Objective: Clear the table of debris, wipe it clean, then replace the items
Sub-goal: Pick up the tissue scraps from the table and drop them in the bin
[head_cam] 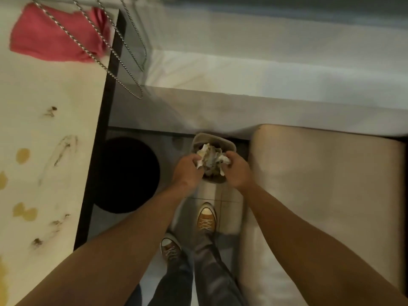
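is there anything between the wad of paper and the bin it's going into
Nothing visible. Both hands, left and right, hold the crumpled paper directly over the open bin, with no lid or other thing between them. The view is slightly blurred.

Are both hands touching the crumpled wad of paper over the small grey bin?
Touching. In the head view the left hand and right hand grip the crumpled white paper wad from either side.

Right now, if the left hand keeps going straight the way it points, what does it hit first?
Likely the crumpled paper wad the left hand already grips, then the small bin beneath it. Depth is hard to judge from above.
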`<control>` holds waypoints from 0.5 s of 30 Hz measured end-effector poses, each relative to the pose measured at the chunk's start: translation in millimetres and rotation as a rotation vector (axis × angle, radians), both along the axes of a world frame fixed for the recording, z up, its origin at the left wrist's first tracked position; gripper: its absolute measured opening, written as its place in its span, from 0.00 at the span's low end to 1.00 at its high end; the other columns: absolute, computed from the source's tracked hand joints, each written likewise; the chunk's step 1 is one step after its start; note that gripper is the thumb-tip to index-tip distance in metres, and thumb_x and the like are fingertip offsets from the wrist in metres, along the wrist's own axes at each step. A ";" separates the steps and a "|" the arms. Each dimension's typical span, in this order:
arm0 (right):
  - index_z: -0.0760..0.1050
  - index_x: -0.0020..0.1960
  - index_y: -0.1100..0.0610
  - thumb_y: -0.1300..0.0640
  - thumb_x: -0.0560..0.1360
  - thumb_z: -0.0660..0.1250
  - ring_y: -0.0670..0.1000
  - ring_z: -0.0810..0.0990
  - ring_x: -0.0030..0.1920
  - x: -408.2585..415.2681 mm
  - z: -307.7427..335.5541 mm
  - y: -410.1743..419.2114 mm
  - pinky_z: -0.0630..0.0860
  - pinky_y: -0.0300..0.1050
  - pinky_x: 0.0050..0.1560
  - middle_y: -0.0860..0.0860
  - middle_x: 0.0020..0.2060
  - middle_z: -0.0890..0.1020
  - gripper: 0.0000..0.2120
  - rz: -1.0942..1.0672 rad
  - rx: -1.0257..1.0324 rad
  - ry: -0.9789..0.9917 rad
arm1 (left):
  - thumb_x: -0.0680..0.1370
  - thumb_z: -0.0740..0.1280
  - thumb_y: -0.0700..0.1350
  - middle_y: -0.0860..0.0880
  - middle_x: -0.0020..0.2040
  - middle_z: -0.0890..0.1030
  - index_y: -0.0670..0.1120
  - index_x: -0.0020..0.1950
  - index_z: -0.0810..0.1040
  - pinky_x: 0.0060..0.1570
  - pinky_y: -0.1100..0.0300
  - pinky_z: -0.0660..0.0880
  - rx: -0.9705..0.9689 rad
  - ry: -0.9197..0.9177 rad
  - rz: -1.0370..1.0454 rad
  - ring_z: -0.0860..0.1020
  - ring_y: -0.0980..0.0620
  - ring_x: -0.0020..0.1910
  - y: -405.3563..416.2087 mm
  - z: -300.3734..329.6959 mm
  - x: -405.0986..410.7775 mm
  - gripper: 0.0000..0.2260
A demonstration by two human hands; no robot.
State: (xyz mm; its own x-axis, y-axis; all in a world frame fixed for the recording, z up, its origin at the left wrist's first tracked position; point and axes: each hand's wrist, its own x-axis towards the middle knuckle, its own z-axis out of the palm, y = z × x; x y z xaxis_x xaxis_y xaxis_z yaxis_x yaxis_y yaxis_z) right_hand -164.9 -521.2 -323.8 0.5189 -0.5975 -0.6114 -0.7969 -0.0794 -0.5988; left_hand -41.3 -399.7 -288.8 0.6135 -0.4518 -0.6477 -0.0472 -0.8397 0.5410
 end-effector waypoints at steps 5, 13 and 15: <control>0.69 0.76 0.52 0.55 0.82 0.66 0.54 0.78 0.66 5.9 20.5 -2.5 0.74 0.47 0.67 0.53 0.68 0.78 0.23 0.184 -0.005 -0.003 | 0.78 0.71 0.44 0.53 0.55 0.78 0.50 0.62 0.80 0.49 0.64 0.69 -0.023 -0.003 -0.122 0.78 0.54 0.54 8.8 25.3 -4.0 0.12; 0.65 0.77 0.43 0.45 0.82 0.65 0.50 0.75 0.69 -10.9 162.1 23.8 0.75 0.50 0.67 0.49 0.71 0.76 0.25 0.452 0.046 -0.066 | 0.78 0.71 0.52 0.58 0.61 0.78 0.57 0.66 0.75 0.63 0.56 0.76 -0.124 0.084 -0.240 0.77 0.58 0.61 83.4 139.6 -13.8 0.17; 0.65 0.78 0.43 0.46 0.82 0.66 0.46 0.76 0.66 -17.4 203.2 41.1 0.74 0.41 0.65 0.47 0.67 0.77 0.26 0.470 0.078 -0.107 | 0.78 0.72 0.55 0.59 0.63 0.78 0.59 0.66 0.74 0.65 0.56 0.75 -0.172 0.100 -0.213 0.77 0.60 0.62 116.3 173.1 -18.1 0.17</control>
State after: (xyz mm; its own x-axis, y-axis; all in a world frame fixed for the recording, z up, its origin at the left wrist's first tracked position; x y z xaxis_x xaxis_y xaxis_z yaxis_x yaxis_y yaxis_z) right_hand -182.3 -480.1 -120.6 0.7839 -0.2380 -0.5735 -0.6193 -0.3669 -0.6942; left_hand -59.4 -283.4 -115.8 0.4304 -0.6718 -0.6028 -0.1517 -0.7122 0.6854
